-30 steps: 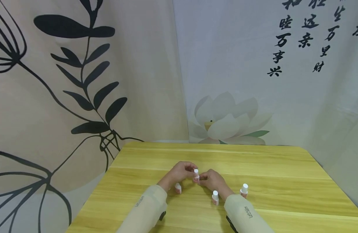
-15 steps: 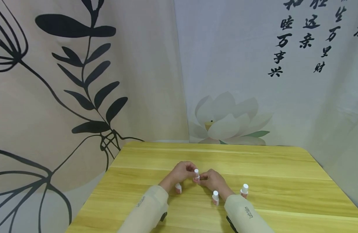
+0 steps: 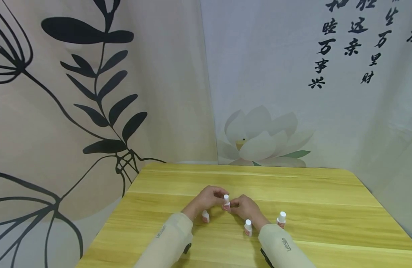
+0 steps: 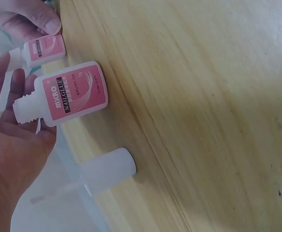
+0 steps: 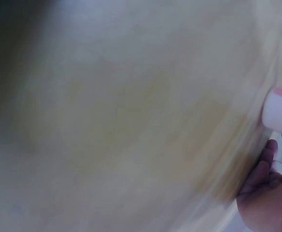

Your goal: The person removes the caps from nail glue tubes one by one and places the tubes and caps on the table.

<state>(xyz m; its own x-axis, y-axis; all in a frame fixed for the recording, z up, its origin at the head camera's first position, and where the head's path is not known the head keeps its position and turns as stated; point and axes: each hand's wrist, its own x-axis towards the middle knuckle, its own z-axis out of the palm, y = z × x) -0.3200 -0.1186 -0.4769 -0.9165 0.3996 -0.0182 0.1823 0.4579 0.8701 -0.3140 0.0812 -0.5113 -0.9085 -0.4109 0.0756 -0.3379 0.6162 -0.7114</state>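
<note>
My left hand (image 3: 207, 198) pinches the white cap of a small nail glue bottle (image 3: 226, 205) from the left. The bottle has a pink label and stands upright on the table. From the right, my right hand (image 3: 245, 207) pinches its body low down. In the left wrist view this bottle (image 4: 45, 49) shows beyond an uncapped nail glue bottle (image 4: 78, 94) with a bare threaded neck. Beside that one, a loose white cap (image 4: 112, 168) stands on its top, brush pointing up. Part of the left hand (image 4: 15, 159) shows there too.
Two more white-capped bottles stand near the right forearm: one bottle (image 3: 248, 227) on its inner side, another bottle (image 3: 281, 219) on its outer side. All are on a wooden table (image 3: 343, 219). A printed curtain (image 3: 172, 93) hangs behind it.
</note>
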